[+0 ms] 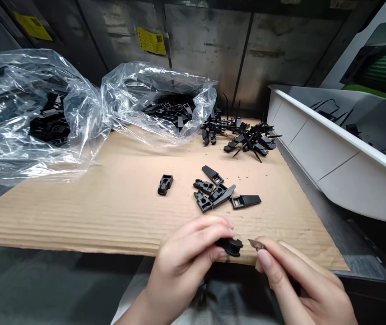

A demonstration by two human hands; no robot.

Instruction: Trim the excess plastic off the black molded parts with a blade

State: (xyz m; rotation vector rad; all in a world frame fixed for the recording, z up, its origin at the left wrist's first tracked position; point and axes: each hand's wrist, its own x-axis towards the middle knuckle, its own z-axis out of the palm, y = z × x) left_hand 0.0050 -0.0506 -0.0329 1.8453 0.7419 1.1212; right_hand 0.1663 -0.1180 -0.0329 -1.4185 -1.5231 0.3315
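Between the thumb and fingers of my left hand point(188, 259) is a small black plastic part point(231, 246), its rounded grooved end pointing right. My right hand point(301, 280) pinches a small pointed metal blade point(255, 244), with the tip toward the part and a small gap between them. Whether the blade has a handle is hidden by my fingers. Beyond my hands, several loose black plastic pieces lie in a group, among them a flat tapered piece point(246, 201). A single black clip-like piece point(165, 184) lies apart, to the left.
Cardboard point(111, 212) covers the work surface. Two clear plastic bags, a left one point(10, 117) and a middle one point(125, 90), hold black parts. A heap of black moulded parts on sprues point(252, 140) sits at the back, beside a white bin point(341, 149) on the right.
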